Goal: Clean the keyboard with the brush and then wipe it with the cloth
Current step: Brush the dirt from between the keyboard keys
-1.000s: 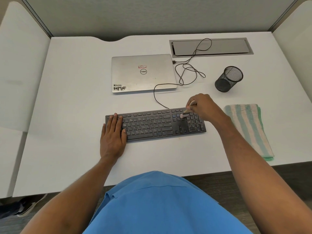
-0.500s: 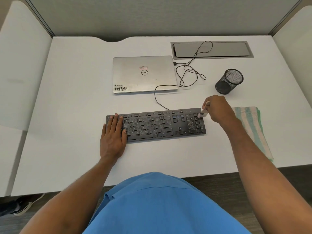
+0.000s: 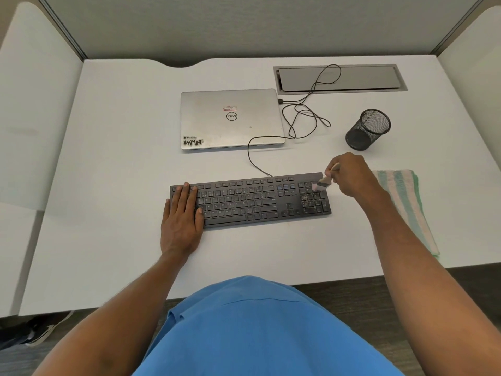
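Your left hand (image 3: 181, 223) lies flat, fingers (image 3: 185, 196) straight, on the left end of the black keyboard (image 3: 249, 199) on the white worktop (image 3: 108, 185). Your right hand (image 3: 349, 175) pinches the small brush (image 3: 322, 182) in curled fingers, its bristles on the number pad's far right corner. The striped cloth (image 3: 406, 202) lies folded just right of the keyboard.

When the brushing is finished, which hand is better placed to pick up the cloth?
Probably right. The right hand, gripping the brush, is beside the cloth; the left hand rests on the keyboard, far from it.
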